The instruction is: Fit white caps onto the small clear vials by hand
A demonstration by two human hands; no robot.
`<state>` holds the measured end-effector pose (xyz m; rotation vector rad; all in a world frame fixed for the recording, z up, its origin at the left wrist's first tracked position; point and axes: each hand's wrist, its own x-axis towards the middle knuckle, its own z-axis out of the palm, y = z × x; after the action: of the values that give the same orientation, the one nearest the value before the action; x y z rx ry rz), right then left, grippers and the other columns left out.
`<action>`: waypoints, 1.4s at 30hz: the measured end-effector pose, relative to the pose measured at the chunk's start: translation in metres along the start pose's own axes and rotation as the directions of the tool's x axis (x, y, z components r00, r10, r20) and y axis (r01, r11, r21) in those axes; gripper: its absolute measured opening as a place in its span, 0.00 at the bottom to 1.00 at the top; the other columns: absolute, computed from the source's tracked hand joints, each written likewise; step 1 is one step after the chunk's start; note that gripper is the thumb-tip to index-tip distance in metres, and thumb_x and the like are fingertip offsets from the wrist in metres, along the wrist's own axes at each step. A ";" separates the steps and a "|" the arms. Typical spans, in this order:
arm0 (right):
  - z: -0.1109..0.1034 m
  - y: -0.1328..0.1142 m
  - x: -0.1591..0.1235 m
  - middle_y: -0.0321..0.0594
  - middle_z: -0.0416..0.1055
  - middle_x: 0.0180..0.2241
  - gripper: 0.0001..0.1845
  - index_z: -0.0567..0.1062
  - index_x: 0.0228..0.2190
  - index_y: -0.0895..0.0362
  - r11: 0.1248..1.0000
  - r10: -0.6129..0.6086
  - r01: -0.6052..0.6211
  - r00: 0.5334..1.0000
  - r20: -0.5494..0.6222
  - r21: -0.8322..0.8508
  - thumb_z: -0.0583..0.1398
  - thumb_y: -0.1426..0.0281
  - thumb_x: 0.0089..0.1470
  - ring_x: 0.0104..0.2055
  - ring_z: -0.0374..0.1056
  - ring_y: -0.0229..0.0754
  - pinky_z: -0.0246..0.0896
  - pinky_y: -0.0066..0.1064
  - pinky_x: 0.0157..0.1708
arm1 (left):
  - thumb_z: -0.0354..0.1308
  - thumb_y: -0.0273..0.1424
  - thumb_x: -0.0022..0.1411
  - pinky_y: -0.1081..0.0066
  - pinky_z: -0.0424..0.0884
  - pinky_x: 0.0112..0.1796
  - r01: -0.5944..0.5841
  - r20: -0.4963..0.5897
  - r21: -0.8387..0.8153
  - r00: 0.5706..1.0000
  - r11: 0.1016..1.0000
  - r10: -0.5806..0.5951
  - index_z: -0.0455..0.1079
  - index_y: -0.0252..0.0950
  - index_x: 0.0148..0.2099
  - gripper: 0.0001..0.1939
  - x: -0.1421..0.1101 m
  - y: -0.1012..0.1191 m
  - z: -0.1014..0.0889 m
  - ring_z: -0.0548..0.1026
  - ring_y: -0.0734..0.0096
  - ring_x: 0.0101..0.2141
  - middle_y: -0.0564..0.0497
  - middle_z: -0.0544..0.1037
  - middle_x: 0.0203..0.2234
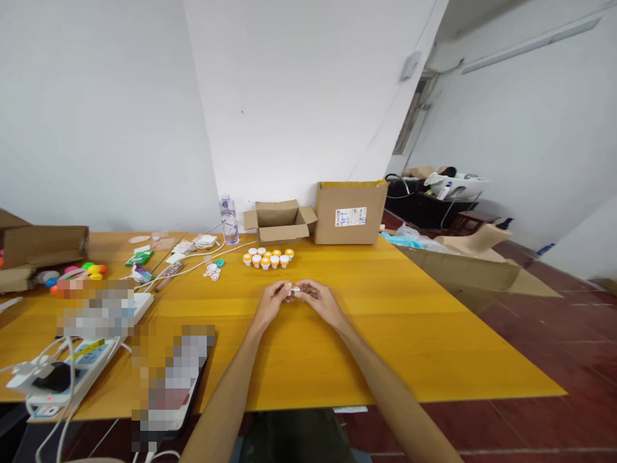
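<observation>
Above the middle of the table, my left hand (274,301) and my right hand (317,301) meet with their fingertips close together. Pinched in the left fingers is a small white-and-orange piece (288,287). My right fingertips are closed on a small white part (297,290) right beside it; whether the two are joined is too small to tell. Beyond my hands stands a cluster of several small white-and-orange capped containers (265,262), some with white tops and some with orange ones.
An open cardboard box (284,233) and a taller closed carton (351,215) stand by the wall, beside a clear bottle (230,222). White rings (213,272) and cables lie left. A phone (186,379) and power strip (91,360) are near left. An open carton (463,273) sits right.
</observation>
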<state>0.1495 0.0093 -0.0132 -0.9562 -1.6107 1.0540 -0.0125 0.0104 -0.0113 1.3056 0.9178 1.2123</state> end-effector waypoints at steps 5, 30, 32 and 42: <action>0.001 0.002 0.001 0.38 0.73 0.35 0.15 0.75 0.32 0.53 1.000 -0.006 0.006 1.000 -0.014 0.013 0.66 0.61 0.40 0.35 0.70 0.40 0.67 0.33 0.37 | 0.64 0.48 0.46 0.71 0.69 0.31 -0.009 0.004 -0.005 1.000 1.000 0.009 0.75 0.35 0.34 0.21 0.001 -0.002 -0.001 0.73 0.71 0.26 0.51 0.79 0.27; 0.000 0.000 -0.001 0.36 0.72 0.28 0.15 0.74 0.31 0.55 0.999 0.031 -0.031 0.999 0.015 0.023 0.62 0.56 0.47 0.30 0.69 0.39 0.67 0.32 0.33 | 0.63 0.47 0.48 0.71 0.70 0.32 -0.006 0.004 0.033 1.000 0.999 0.006 0.75 0.35 0.34 0.20 0.001 -0.001 0.000 0.73 0.71 0.25 0.51 0.78 0.26; 0.000 0.001 0.000 0.36 0.73 0.30 0.15 0.74 0.32 0.54 0.999 0.030 -0.031 0.999 0.016 0.027 0.63 0.57 0.45 0.32 0.70 0.40 0.67 0.33 0.36 | 0.63 0.48 0.47 0.71 0.69 0.32 -0.007 0.002 0.032 1.000 0.999 0.007 0.75 0.35 0.34 0.21 0.001 -0.001 0.000 0.73 0.71 0.26 0.51 0.78 0.26; -0.001 0.004 0.000 0.37 0.74 0.31 0.17 0.74 0.33 0.54 1.000 0.009 -0.009 1.000 0.024 0.004 0.64 0.57 0.45 0.35 0.71 0.41 0.67 0.33 0.38 | 0.62 0.46 0.49 0.71 0.70 0.33 0.005 0.013 0.045 1.000 0.999 -0.006 0.75 0.34 0.36 0.20 0.001 -0.002 -0.001 0.73 0.70 0.27 0.50 0.78 0.27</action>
<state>0.1512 0.0112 -0.0162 -0.9522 -1.6251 1.0777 -0.0132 0.0117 -0.0135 1.3443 0.9430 1.1837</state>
